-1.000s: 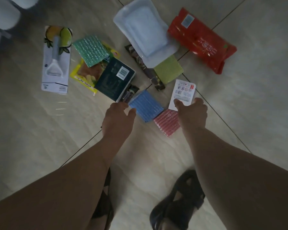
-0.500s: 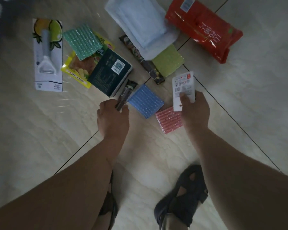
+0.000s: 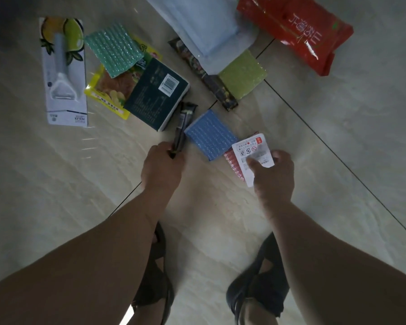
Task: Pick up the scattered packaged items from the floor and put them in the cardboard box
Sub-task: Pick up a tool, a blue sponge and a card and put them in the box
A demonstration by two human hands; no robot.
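2 dark sandals (image 3: 258, 285) on pale tiled floor (image 3: 56, 184)

Blue ribbed pkt (image 3: 211, 134), green ribbed pkt (image 3: 114, 49), red bag (image 3: 298, 31) w/ white lettering.

left hand (image 3: 161, 168): grips dark slim packet (image 3: 182, 127)
right hand (image 3: 273, 174): pinches white card packet (image 3: 252, 156)
floor (image 3: 56, 184): blue pad (image 3: 210, 134), dark box (image 3: 156, 93), red bag (image 3: 295, 31)

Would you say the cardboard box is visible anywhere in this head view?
No, the frame shows only the tiled floor with scattered packets, the left hand and the right hand; no box appears.
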